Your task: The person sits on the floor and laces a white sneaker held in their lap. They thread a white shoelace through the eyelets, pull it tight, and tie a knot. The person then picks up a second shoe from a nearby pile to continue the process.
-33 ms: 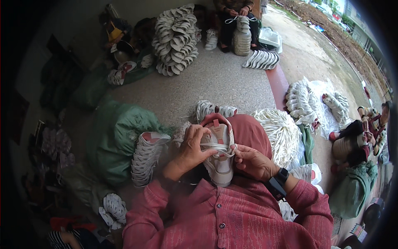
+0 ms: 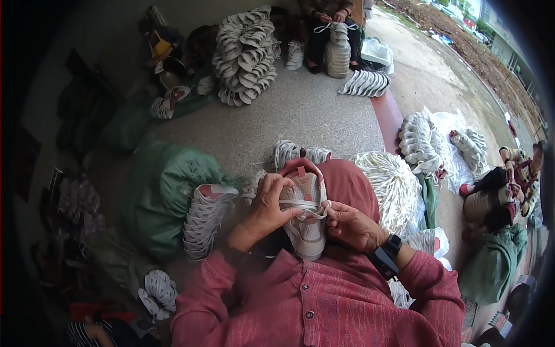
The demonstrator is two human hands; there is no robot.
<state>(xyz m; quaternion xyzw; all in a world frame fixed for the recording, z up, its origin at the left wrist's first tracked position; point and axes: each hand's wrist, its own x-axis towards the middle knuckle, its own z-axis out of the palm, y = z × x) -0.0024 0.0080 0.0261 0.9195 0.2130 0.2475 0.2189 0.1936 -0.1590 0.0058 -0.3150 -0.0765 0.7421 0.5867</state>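
1. Shoe (image 2: 305, 214) on lap, between left hand (image 2: 267, 207) and right hand (image 2: 351, 226), both touching it.
2. Row of stacked shoes (image 2: 203, 218) just left of left hand, leaning against sack (image 2: 167, 196) further left.
3. Bundle of laces (image 2: 392, 186) right of shoe, beside knee.
4. Heap of shoe parts (image 2: 244, 55) far ahead on floor (image 2: 300, 115), left of middle.
5. Seated person (image 2: 326, 17) behind, at top, tall stack (image 2: 337, 51) between that person's feet, fanned row (image 2: 365, 84) just right of stack.

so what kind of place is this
Probably an informal shoe-lacing work spot on a concrete porch beside a road. Both hands hold a sneaker, stacks of shoes sit around, and a bundle of white laces lies close by.
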